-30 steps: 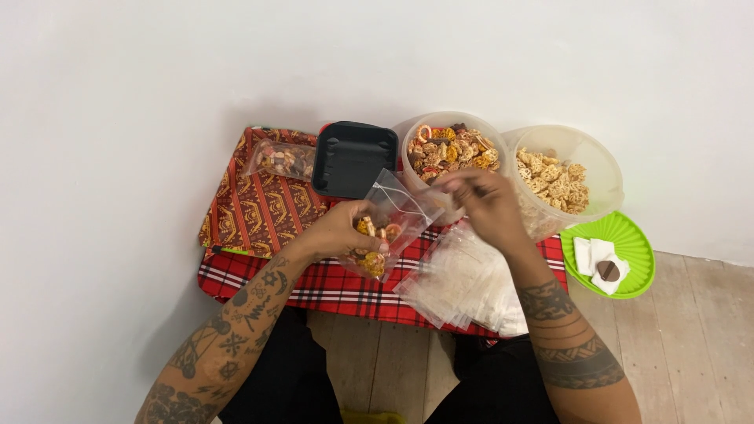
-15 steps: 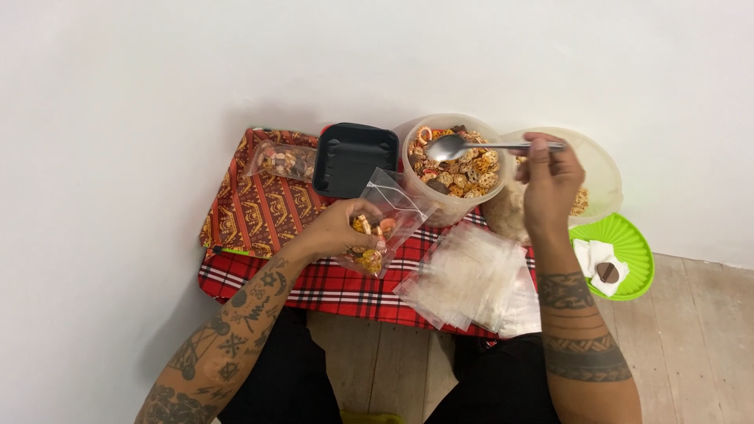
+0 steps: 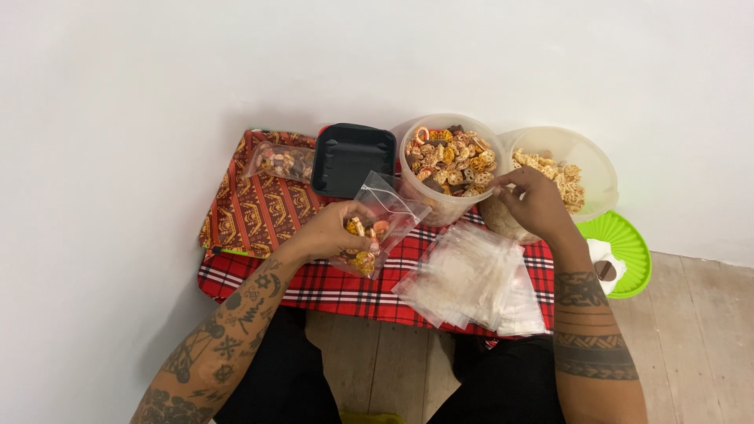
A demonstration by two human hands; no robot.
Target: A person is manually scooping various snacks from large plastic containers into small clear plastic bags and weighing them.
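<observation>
A red tartan cloth [image 3: 314,286] is spread on the wooden floor against a white wall, with a red and gold patterned cloth [image 3: 251,208] overlapping its far left corner. On the patterned cloth a small filled snack bag [image 3: 281,162] is laid flat. Just beside it a black tray [image 3: 353,159] is set. A tub of mixed coloured snacks [image 3: 450,161] is placed right of the tray, touching a second tub of pale snacks [image 3: 577,169]. A green lid [image 3: 628,247] is seen on the floor to the right, with white paper on it. A loose pile of empty clear bags [image 3: 471,279] is spread on the tartan cloth, between the two forearms.

A clear zip bag [image 3: 378,224], partly filled with snacks, is gripped by the left hand [image 3: 334,232]; the fingers are curled around its lower part and its open mouth is tilted toward the mixed tub. The right hand [image 3: 534,202] is held apart from the bag, at the near rims where the two tubs meet, fingers bent and pinched together. Whether anything is held in it cannot be told.
</observation>
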